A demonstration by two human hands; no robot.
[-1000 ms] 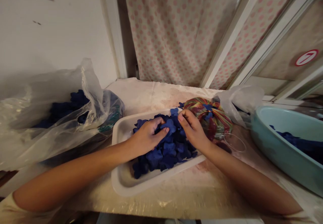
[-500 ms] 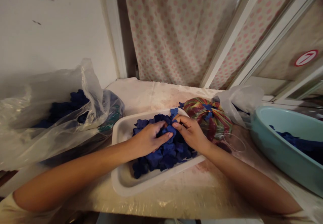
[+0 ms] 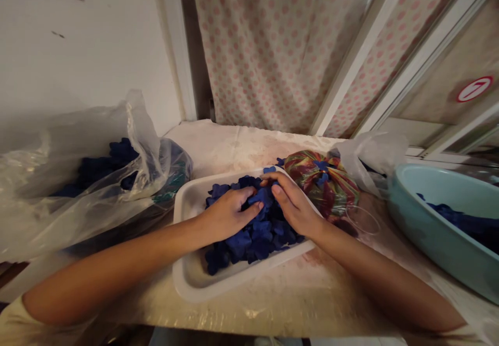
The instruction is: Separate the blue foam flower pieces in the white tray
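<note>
Above a white plastic tray (image 3: 206, 290) heaped with dark blue petal pieces (image 3: 238, 244), both my hands are close together. The pieces have lobed, flower-like outlines and look like cloth. My left hand (image 3: 230, 213) comes in from the left, thumb and fingers closed around a blue petal piece (image 3: 263, 197). Opposite it, my right hand (image 3: 294, 205) reaches over the tray's right side. Its fingers stretch toward the held piece with the thumb apart, and I see nothing gripped in it. Some fingertips of my left hand are hidden behind the petals.
To the left lies a clear plastic bag (image 3: 146, 177) with blue pieces inside. A striped, colourful bundle (image 3: 339, 185) sits right of the tray, with a thin loop (image 3: 364, 221) beside it. Farther right stands a light blue basin (image 3: 436, 247) containing more blue pieces. A dotted curtain (image 3: 265, 50) hangs behind.
My right hand has loosened its pinch on a petal piece, and its fingers have straightened and shifted slightly left. My left hand has barely moved, its thumb a little to the left.
</note>
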